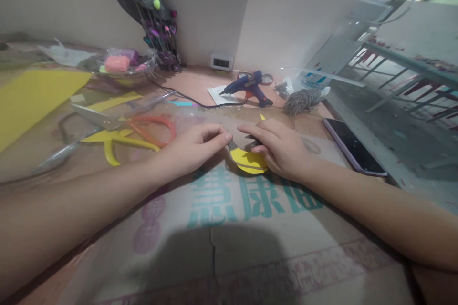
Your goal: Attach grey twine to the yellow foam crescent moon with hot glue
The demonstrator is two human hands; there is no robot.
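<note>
Between my two hands is a small, curved yellow piece (247, 158), perhaps paper, with dark grey bands along it. My left hand (204, 147) pinches its dark left end between thumb and forefinger. On the other side, my right hand (282, 148) grips the right part of the piece, its forefinger stretched out above it. Something dark shows under the right fingers, too blurred to name. Left of my left hand lie scissors with orange handles (171, 128) and another pair with yellow handles (111, 152).
Farther back are a blue glue gun (246, 85) with its cord, a bundle of grey yarn (304, 101) and a small white digital clock (222, 63). A phone (352, 145) lies at the right edge. Yellow sheet (39, 100) and a bowl of wrapped clay (121, 66) are left. Printed sacking (171, 257) covers the front.
</note>
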